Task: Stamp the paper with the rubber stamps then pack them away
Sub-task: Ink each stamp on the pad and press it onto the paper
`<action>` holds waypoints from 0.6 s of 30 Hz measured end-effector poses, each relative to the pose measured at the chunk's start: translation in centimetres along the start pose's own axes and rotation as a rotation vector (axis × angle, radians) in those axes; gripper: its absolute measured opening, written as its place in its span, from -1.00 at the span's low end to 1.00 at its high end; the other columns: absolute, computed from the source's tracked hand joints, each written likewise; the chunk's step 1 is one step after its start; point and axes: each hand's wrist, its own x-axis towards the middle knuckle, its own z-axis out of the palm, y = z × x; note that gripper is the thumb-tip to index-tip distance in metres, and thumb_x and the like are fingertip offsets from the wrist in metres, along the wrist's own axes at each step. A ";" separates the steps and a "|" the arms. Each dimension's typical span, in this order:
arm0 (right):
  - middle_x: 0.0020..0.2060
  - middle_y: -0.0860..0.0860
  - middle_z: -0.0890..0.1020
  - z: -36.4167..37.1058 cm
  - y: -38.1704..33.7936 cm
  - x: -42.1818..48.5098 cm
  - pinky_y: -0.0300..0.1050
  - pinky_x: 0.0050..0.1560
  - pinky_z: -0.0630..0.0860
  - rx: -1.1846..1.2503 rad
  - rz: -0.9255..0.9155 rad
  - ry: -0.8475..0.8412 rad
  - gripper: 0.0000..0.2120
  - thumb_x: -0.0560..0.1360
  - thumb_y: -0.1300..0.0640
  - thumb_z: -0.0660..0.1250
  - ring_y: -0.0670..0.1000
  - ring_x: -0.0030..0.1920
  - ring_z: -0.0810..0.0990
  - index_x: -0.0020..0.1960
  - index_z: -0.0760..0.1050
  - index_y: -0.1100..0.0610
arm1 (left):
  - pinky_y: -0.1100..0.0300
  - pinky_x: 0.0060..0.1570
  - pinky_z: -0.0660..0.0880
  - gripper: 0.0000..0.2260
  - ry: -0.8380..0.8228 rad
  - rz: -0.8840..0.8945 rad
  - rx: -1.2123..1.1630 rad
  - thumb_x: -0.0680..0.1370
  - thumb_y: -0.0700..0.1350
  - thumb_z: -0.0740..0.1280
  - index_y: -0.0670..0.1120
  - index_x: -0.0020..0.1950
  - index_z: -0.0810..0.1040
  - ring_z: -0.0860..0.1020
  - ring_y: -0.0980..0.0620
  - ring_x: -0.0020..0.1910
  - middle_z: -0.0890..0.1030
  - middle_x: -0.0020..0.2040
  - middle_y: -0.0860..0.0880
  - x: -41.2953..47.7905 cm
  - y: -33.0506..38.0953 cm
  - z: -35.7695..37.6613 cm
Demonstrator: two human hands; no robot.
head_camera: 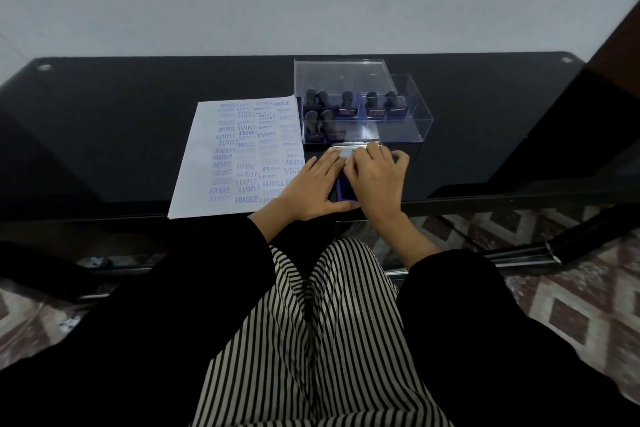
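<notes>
Hands (311, 189) largely hide the ink pad (343, 186).

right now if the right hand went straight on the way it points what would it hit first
Probably the clear box, just past the ink pad the right hand touches; depth unclear.

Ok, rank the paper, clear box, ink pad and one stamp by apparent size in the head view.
Largest to smallest:
1. paper
2. clear box
3. ink pad, partly covered, so its full extent is unsure
4. stamp in the box
</notes>
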 end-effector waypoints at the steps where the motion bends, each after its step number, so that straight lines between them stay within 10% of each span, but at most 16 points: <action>1: -0.42 -0.02 0.56 -0.1 0.0 0.0 -0.10 -0.15 0.48 0.004 -0.001 0.001 -0.83 0.37 0.15 0.38 0.00 -0.37 0.55 -0.38 0.51 0.10 | 0.03 0.52 -0.11 -0.16 -0.001 -0.002 -0.003 0.48 0.30 0.22 -0.14 0.55 -0.04 -0.12 0.03 0.55 -0.03 0.57 -0.07 0.0 0.0 0.0; 10: -0.44 0.04 0.55 -0.6 -0.4 -0.2 -0.14 -0.43 0.39 0.067 0.021 -0.051 -0.80 0.30 0.23 0.46 0.02 -0.53 0.44 -0.43 0.48 0.16 | 0.03 0.51 -0.12 -0.17 -0.017 -0.005 0.016 0.49 0.30 0.21 -0.15 0.55 -0.03 -0.12 0.02 0.55 -0.04 0.57 -0.09 0.1 0.0 0.0; 18: -0.12 0.16 0.58 1.7 -0.4 2.1 -0.06 -0.23 0.27 0.086 0.074 -0.251 -0.76 0.58 0.22 0.08 0.14 -0.26 0.53 -0.11 0.50 0.26 | 0.01 0.50 -0.14 -0.17 -0.044 -0.006 0.020 0.50 0.30 0.19 -0.13 0.55 -0.09 -0.14 0.00 0.55 -0.07 0.57 -0.10 0.2 0.0 -0.1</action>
